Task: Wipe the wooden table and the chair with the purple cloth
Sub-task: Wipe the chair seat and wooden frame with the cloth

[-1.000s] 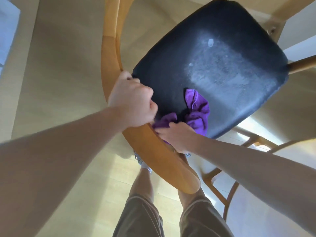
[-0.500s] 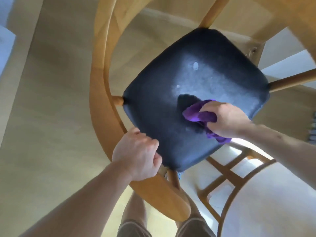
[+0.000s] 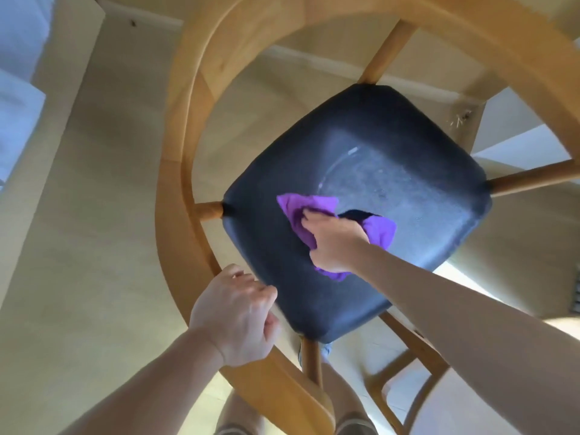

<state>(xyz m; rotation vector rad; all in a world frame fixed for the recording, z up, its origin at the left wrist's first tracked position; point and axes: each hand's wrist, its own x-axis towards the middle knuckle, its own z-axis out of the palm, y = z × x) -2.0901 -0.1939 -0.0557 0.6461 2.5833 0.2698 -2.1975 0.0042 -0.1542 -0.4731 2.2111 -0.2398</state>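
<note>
Cloth [image 3: 296,210]: purple, bunched, on dark seat, left-center; ends stick out left, right & below the hand.
R hand [image 3: 337,243]: on top of cloth, back up, fingers curled into fabric, gripping & pressing it to seat; forearm in from lower right, angled up-left.
Seat [image 3: 408,196]: dark padded, dull pale patch w/ curved streak just beyond cloth.
L hand [image 3: 233,315]: knuckles up, fingers curled over wood rail at near-left seat edge; thumb side hidden. Forearm in from lower left.
Rail [image 3: 179,171]: curved wood back/arm hoop round seat, spokes joining seat corners.
Floor [image 3: 94,246]: pale, under chair.
Legs [image 3: 354,425]: person's, bottom edge.
</note>
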